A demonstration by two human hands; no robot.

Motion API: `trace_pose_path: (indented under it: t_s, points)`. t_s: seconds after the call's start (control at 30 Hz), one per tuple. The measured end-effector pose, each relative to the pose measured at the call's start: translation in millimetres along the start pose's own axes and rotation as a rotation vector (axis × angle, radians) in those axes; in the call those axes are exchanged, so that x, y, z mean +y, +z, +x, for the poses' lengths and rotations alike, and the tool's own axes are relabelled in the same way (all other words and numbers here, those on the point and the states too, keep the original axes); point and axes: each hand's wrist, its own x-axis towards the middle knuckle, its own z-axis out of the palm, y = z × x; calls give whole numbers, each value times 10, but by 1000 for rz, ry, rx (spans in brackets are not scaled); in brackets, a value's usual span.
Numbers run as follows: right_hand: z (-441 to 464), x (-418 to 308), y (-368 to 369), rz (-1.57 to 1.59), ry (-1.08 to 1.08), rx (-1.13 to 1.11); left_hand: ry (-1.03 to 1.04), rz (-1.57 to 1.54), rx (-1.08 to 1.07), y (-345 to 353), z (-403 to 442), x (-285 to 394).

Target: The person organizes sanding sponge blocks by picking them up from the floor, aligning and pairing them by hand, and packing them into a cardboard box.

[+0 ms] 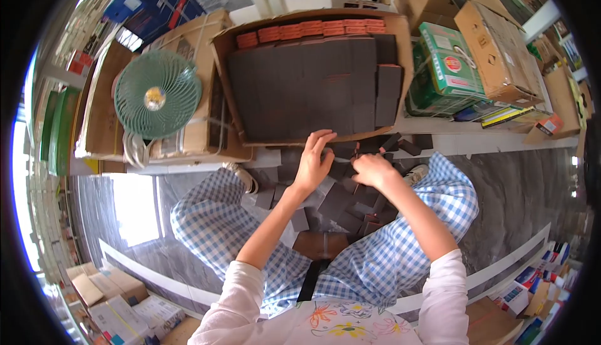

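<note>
My left hand (313, 162) is at the front edge of a large cardboard carton (249, 138), its fingers bent and the thumb apart, with nothing clearly held. The carton is packed with flat black boxes (300, 88), and a row of red-orange edged packs (313, 29) runs along its back. Just right of the left hand, my right hand (374, 171) has its fingers curled down over the loose black boxes. What lies in its fingertips is dark and too small to make out. Many loose black boxes (336, 201) are scattered on the floor between my legs.
A green fan (156, 94) stands at the left by a brown carton (210, 104). Green packaged boxes (444, 57) and an opened carton (501, 54) stand on the right. More boxes (125, 317) sit behind me at lower left. A brown cardboard piece (319, 245) lies before me.
</note>
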Motion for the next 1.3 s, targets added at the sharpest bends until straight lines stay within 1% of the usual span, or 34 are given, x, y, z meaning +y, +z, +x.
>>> trace_pose_path:
  t_s: [0.07, 0.1, 0.13, 0.17, 0.2, 0.27, 0.3, 0.33, 0.4, 0.47, 0.53, 0.6, 0.63, 0.7, 0.73, 0.8, 0.83, 0.87, 0.9, 0.93, 1.0, 1.03, 1.1, 1.13, 1.2, 1.27, 1.3]
  points:
    - [127, 100, 66, 173, 36, -91, -23, 20, 35, -26, -225, -126]
    - [217, 186, 165, 184, 48, -79, -39, 22, 42, -48, -324, -203]
    - [295, 286, 296, 198, 64, -67, -117, -30, 40, -56, -415, -284]
    - [327, 365, 400, 209, 75, -28, -189, -86, 37, -57, -495, -369]
    - [275, 349, 455, 179, 106, 75, -196, -91, 42, -45, -570, -469]
    - [295, 397, 681, 116, 166, -8, -323, -77, -59, -14, -693, -673]
    - [281, 400, 778, 131, 196, -81, -350, -108, -39, 20, -749, -750]
    - [260, 353, 847, 131, 197, -91, -359, -112, -41, 43, -829, -880]
    - [232, 317, 944, 191, 191, -279, -337, -78, -40, 131, -943, -1146]
    - [279, 259, 1157, 285, 255, -246, -370, -48, -42, 227, -1078, -1369]
    - [424, 252, 1536, 339, 253, -184, -403, -13, -44, 305, -1208, -1571]
    - [517, 144, 1776, 293, 252, -255, -389, 10, -147, 361, -1352, -1746]
    - [552, 86, 1952, 277, 252, -234, -401, 10, -150, 395, -1424, -1795]
    - [587, -58, 2293, 185, 248, -192, -563, 40, -251, 512, -1557, -1863]
    - [600, -140, 2375, 189, 241, -206, -578, 40, -255, 561, -1622, -1888]
    - [623, -300, 2536, 168, 275, -101, -551, 81, -488, 645, -1750, -1914]
    - [620, -386, 2616, 153, 302, -3, -554, 81, -497, 668, -1798, -1886]
    - [671, -419, 2659, 159, 311, -2, -589, 151, -592, 710, -1840, -1845]
    - [713, -448, 2676, 233, 401, 16, -621, 221, -688, 767, -1898, -1795]
    - [735, -466, 2695, 307, 489, 29, -619, 216, -699, 898, -2090, -1857]
    - [779, -421, 2729, 362, 525, 24, -751, 234, -579, 1181, -2511, -2117]
    - [814, -371, 2830, 355, 507, 41, -756, 232, -586, 1175, -2494, -2056]
    - [855, -321, 2995, 353, 496, 50, -1465, -137, -639, 1175, -2478, -1941]
    - [874, -311, 3026, 376, 523, 75, -1467, -137, -648, 1244, -2566, -1951]
    - [924, -269, 3050, 399, 547, 96, -1720, -439, -302, 1384, -2743, -1954]
    - [967, -283, 3056, 302, 488, 24, -1724, -423, -267, 1481, -2819, -1988]
    - [982, -298, 3071, 306, 485, 20, -1719, -408, -232, 1494, -2835, -2005]
